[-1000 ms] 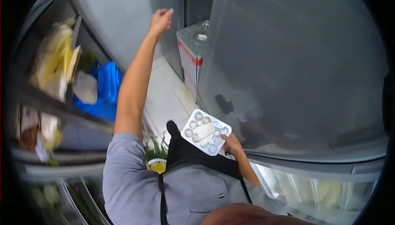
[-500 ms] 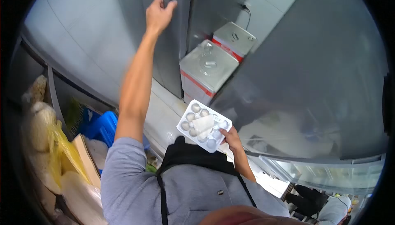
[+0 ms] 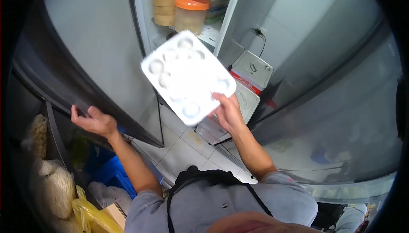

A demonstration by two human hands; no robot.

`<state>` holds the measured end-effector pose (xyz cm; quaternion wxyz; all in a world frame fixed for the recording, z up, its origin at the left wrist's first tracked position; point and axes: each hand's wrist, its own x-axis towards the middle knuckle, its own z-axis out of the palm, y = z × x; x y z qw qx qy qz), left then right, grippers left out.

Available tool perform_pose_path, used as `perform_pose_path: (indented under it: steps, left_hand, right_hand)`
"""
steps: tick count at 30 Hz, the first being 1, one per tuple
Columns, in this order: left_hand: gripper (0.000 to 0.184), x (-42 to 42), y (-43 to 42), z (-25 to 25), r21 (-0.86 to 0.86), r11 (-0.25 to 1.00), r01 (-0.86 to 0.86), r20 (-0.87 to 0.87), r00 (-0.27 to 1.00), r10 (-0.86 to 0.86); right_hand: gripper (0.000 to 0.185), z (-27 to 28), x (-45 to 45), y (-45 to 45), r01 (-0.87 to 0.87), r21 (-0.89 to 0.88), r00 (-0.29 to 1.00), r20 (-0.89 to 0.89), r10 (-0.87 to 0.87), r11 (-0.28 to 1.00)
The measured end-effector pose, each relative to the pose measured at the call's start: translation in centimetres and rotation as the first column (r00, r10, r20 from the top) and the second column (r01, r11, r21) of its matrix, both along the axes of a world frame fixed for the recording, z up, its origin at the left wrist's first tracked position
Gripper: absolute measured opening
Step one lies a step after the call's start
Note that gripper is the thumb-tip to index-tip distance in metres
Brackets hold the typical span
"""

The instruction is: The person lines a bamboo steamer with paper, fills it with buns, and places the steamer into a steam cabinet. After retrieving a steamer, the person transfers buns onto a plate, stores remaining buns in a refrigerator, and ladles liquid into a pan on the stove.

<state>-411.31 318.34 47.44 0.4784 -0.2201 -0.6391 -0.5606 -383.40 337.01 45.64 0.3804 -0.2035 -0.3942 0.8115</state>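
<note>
A white plastic tray (image 3: 194, 73) with round hollows, some holding round pale pieces, is tilted in front of an open fridge. My right hand (image 3: 228, 110) grips its lower right edge, thumb on top. The tray's middle is washed out by glare. At the left, my left hand (image 3: 94, 121) has its fingers apart and holds nothing, beside the edge of the open grey fridge door (image 3: 102, 41). On the fridge shelf (image 3: 208, 35) behind the tray are a tub with an orange lid (image 3: 192, 4) and a round bamboo steamer (image 3: 164, 8).
Two metal tins, one with a grey lid (image 3: 252, 69), stand right of the fridge. A large grey metal surface (image 3: 332, 118) curves along the right. Lower left are a blue crate (image 3: 113, 172), a yellow bag (image 3: 91, 211) and bagged food (image 3: 55, 188). A person's sleeve (image 3: 351, 219) shows lower right.
The fridge door has swung open, showing the shelf. My left hand has moved down and left, and my right hand has raised the tray towards the fridge opening.
</note>
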Motion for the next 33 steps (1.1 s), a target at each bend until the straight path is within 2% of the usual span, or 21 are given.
perform_pose_path:
  steps: [2,4,8,14,15,17,20,21,22,23,24,25,26,27,28,29,30,32,33]
  left_hand:
    - [0.073,-1.2,-0.8,0.5,0.056,0.998,-0.021,0.009,1.0,0.021]
    - [0.069,-2.4,-1.2,0.1,0.08,0.997,0.013,0.004,1.0,-0.013]
    - [0.057,-3.2,-1.4,0.2,0.093,0.996,0.019,-0.046,0.999,-0.015]
    - [0.056,-2.2,-0.7,-0.7,0.116,0.99,0.076,0.067,0.994,-0.084]
    - [0.047,-1.6,-0.3,-0.6,0.137,0.984,0.11,0.068,0.99,-0.12]
    - [0.048,-0.7,0.0,-0.5,0.091,0.992,0.083,0.038,0.995,-0.087]
    - [0.049,1.1,1.0,-0.3,0.039,0.998,0.058,0.058,0.997,-0.06]
    - [0.048,1.6,1.5,-0.2,0.056,0.997,0.045,0.033,0.998,-0.047]
    - [0.047,2.1,2.1,-0.2,0.072,0.997,0.038,0.007,0.999,-0.038]
    - [0.046,2.6,2.6,-0.3,0.08,0.995,0.055,-0.042,0.998,-0.052]
    - [0.046,3.2,3.4,-0.6,0.071,0.994,0.079,-0.052,0.996,-0.075]
    - [0.047,3.8,4.1,-0.9,0.053,0.994,0.091,-0.13,0.988,-0.083]
    - [0.048,4.6,4.7,-1.3,0.038,0.994,0.105,-0.206,0.974,-0.095]
    - [0.054,6.2,5.7,-1.5,0.046,0.989,0.138,-0.155,0.979,-0.13]
    - [0.061,7.6,6.3,-2.1,-0.029,0.987,0.156,-0.113,0.981,-0.158]
    - [0.064,9.4,6.7,-2.4,-0.061,0.98,0.189,-0.075,0.978,-0.193]
    - [0.067,11.6,7.9,-2.5,-0.101,0.967,0.233,-0.043,0.97,-0.238]
    - [0.071,17.2,11.1,-3.9,-0.123,0.896,0.426,-0.045,0.9,-0.434]
    - [0.067,20.8,10.8,-4.1,-0.434,0.847,0.307,-0.007,0.939,-0.345]
  right_hand:
    - [0.05,3.7,-4.6,1.8,-0.006,0.078,0.995,-0.101,0.014,0.997]
    - [0.047,5.5,-8.5,3.8,0.01,0.054,0.983,-0.183,0.0,0.999]
    - [0.044,10.3,-12.9,5.4,0.081,0.18,0.958,-0.285,-0.027,0.98]
    - [0.038,17.0,-17.7,9.0,0.245,0.176,0.846,-0.52,-0.121,0.954]
    - [0.038,18.1,-18.2,9.6,0.25,0.179,0.842,-0.525,-0.123,0.951]
    - [0.042,20.3,-19.5,10.8,0.359,-0.019,0.778,-0.546,-0.311,0.933]
    - [0.047,19.8,-20.7,14.9,0.295,-0.071,0.836,-0.463,-0.293,0.953]
    - [0.066,18.5,-19.5,14.5,0.233,0.01,0.9,-0.381,-0.212,0.972]
    - [0.078,16.3,-18.4,13.3,0.254,0.079,0.936,-0.271,-0.225,0.964]
    - [0.093,12.5,-16.8,12.2,0.246,0.302,0.969,-0.113,-0.221,0.921]
    - [0.09,6.5,-15.3,11.4,0.26,0.576,0.955,-0.034,-0.295,0.775]
    - [0.088,2.0,-11.4,7.7,0.172,0.707,0.966,0.016,-0.259,0.686]
    - [0.086,-5.9,-7.4,4.7,0.079,0.74,0.941,0.166,-0.294,0.668]
    - [0.085,-13.8,-3.4,1.7,-0.03,0.764,0.892,0.312,-0.328,0.644]
    - [0.084,-21.4,0.6,-1.4,-0.149,0.772,0.822,0.443,-0.357,0.618]
    - [0.083,-29.4,6.8,-5.3,-0.416,0.531,0.537,0.799,-0.272,0.738]
    - [0.078,-32.9,13.3,-8.9,-0.425,0.479,0.516,0.825,-0.229,0.768]
    - [0.072,-39.6,26.2,-15.8,-0.44,0.372,0.47,0.871,-0.144,0.817]
    - [0.068,-44.4,30.4,-18.8,-0.504,0.287,0.128,0.958,-0.258,0.815]
